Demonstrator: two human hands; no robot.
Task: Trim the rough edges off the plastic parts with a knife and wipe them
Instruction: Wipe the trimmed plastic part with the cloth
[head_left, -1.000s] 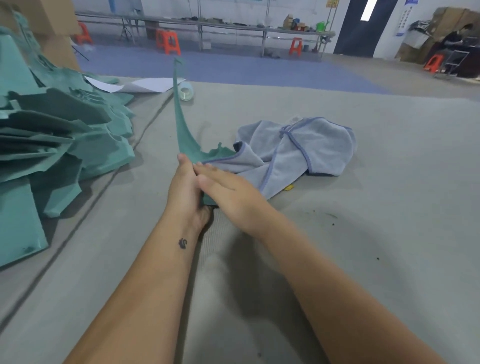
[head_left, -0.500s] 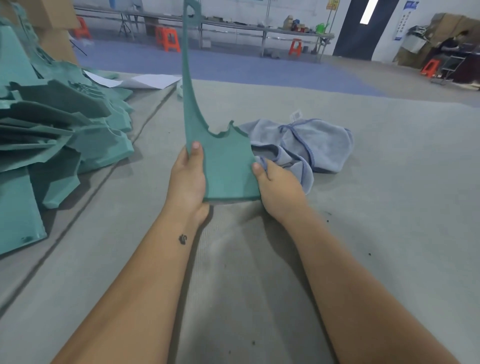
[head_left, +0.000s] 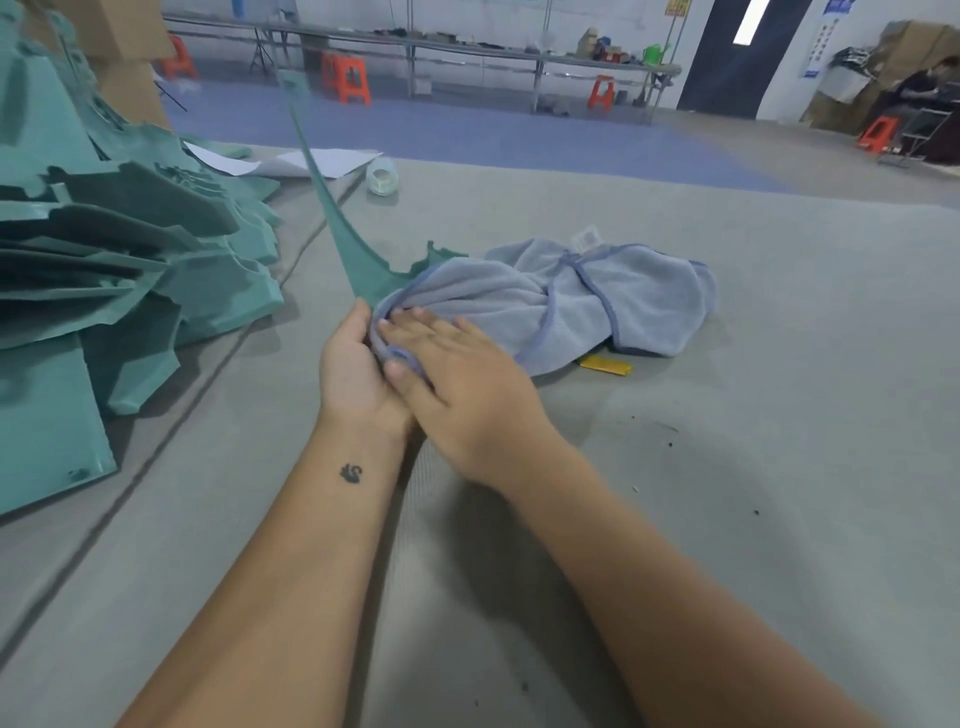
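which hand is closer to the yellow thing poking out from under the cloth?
Right. The right hand lies flat on the blue cloth, just left of the yellow object. The left hand is farther left, gripping the green plastic part.

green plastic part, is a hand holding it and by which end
The left hand holds the green plastic part by its wide lower end; the right hand presses the cloth on it.

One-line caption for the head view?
Right hand presses blue cloth against green plastic part held by left hand.
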